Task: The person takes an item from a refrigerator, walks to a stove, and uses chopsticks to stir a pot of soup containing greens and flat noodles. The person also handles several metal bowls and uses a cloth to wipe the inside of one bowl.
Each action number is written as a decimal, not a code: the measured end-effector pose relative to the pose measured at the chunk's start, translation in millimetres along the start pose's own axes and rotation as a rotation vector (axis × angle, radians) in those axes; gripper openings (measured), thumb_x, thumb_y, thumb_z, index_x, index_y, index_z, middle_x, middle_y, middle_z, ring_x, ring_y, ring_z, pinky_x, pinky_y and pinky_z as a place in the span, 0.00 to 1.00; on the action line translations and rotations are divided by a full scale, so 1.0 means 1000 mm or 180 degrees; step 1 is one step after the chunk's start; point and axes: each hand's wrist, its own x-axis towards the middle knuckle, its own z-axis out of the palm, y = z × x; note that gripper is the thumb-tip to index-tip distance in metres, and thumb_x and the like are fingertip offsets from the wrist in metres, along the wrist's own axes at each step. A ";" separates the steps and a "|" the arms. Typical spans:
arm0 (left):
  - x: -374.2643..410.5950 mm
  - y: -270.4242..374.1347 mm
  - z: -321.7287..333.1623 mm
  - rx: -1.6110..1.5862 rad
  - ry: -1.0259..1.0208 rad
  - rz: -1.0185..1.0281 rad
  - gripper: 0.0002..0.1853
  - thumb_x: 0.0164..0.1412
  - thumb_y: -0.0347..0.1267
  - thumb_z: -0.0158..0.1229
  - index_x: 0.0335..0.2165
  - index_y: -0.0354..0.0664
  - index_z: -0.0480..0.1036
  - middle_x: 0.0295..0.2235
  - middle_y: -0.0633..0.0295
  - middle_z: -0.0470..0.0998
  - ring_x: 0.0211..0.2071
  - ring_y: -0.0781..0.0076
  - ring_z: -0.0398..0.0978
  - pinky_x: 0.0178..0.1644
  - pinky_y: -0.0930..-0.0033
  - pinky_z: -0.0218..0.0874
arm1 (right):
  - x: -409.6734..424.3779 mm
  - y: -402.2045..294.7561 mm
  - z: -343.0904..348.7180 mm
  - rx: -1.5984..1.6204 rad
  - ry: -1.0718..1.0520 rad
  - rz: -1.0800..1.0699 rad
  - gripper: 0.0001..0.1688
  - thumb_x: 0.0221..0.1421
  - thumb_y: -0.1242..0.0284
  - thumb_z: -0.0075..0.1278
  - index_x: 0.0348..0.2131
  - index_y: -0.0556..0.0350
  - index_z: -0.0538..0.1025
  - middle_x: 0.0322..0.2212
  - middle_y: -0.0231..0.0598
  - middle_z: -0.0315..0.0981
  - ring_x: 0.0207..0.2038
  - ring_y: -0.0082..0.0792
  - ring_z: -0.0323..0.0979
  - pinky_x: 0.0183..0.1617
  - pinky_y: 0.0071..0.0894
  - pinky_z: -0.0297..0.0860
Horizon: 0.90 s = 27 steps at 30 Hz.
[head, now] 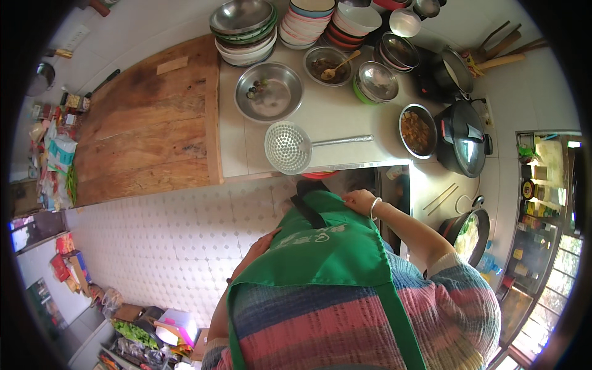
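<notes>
A green apron (323, 259) with white printing covers my front. My right hand (360, 202), with a pale bangle at the wrist, pinches the apron's edge. On the other side, my left hand (262, 245) lies along the apron, its fingers partly hidden by the cloth. Ahead of me on the counter rests a perforated metal skimmer (289, 148), its handle pointing right. Behind it stands a wide steel basin (280, 99) with several small round dark items in it.
A wooden board (152, 125) covers the left counter. Bowl stacks (303, 27) line the back. At right are a bowl of cut food (416, 132), a lidded black pot (462, 138), chopsticks (441, 199) and a pan of greens (469, 236). Vegetables (134, 334) lie lower left.
</notes>
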 end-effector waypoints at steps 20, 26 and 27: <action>0.034 -0.108 0.003 -0.0441 0.0763 0.0333 0.20 0.61 0.38 0.41 0.46 0.34 0.65 0.41 0.58 0.71 0.43 0.73 0.66 0.48 0.75 0.55 | 0.073 -0.086 -0.055 0.0027 0.1360 -0.1048 0.13 0.47 0.70 0.42 0.33 0.54 0.75 0.30 0.48 0.72 0.33 0.48 0.70 0.40 0.43 0.66; 0.032 -0.078 0.010 -0.0605 0.0994 0.0021 0.18 0.61 0.35 0.42 0.45 0.33 0.66 0.39 0.57 0.72 0.41 0.73 0.67 0.47 0.75 0.56 | 0.118 -0.049 -0.088 -0.0730 0.1336 -0.0253 0.14 0.47 0.71 0.44 0.36 0.51 0.74 0.35 0.44 0.69 0.39 0.44 0.68 0.44 0.39 0.66; 0.033 -0.076 0.009 -0.0585 0.1023 0.0029 0.18 0.61 0.35 0.43 0.45 0.33 0.66 0.39 0.57 0.72 0.41 0.73 0.67 0.47 0.75 0.56 | 0.123 -0.040 -0.090 -0.0922 0.1374 -0.0147 0.14 0.47 0.71 0.44 0.36 0.50 0.74 0.36 0.43 0.69 0.40 0.43 0.68 0.44 0.39 0.65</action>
